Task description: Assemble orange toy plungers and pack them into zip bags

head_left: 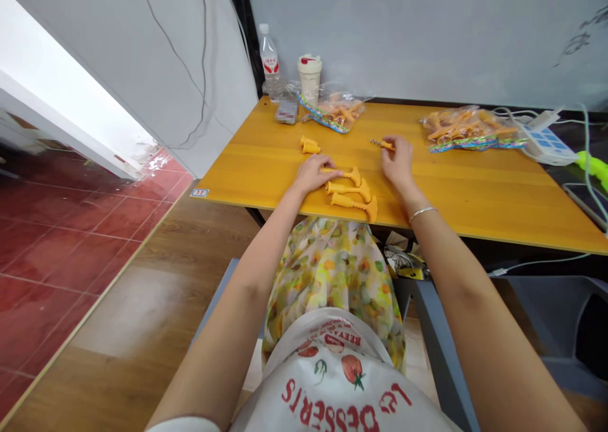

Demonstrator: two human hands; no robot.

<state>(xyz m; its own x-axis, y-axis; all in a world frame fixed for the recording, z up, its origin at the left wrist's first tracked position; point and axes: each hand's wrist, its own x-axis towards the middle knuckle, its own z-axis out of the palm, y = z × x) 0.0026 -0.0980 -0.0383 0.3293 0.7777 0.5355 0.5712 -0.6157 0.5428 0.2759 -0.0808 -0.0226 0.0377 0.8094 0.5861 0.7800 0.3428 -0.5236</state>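
Observation:
Several yellow hammer-shaped plastic pieces lie in a row near the front edge of the table. My left hand rests at the left end of the farthest one, its fingers closed on the handle. My right hand, to the right of the row, pinches a small yellow piece with a dark, shiny, ridged tip that points left. Short yellow handle pieces lie just beyond my left hand.
Plastic bags of orange pieces lie at the back centre and back right. A water bottle, a white cup and a small grey box stand at the back left. A power strip with cables is at the right.

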